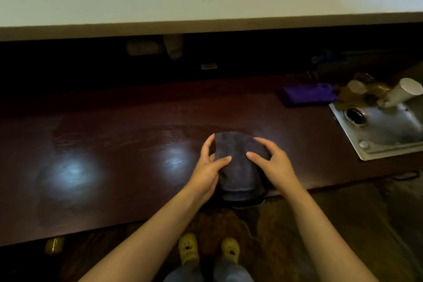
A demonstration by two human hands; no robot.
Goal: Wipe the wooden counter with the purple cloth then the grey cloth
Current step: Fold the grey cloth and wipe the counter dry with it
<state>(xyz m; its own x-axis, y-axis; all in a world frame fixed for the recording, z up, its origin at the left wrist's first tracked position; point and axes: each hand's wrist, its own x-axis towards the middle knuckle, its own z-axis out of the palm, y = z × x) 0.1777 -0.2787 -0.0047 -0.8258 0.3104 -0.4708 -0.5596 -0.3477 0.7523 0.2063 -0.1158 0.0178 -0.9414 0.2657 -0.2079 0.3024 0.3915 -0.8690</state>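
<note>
A folded grey cloth [238, 165] sits at the near edge of the dark wooden counter [119, 144], its lower end hanging over the edge. My left hand [209, 167] grips its left side, thumb on top. On its right side rests my right hand [272, 162], fingers curled over the fold. The purple cloth [307, 94] lies folded at the far right of the counter, beside the sink, well away from both hands.
A steel sink [380, 130] with a drain is set into the counter at right, with a white cup [402, 91] and glassware near its back. A white upper counter [206, 7] overhangs the far side. Dim items sit in the shadow beneath it.
</note>
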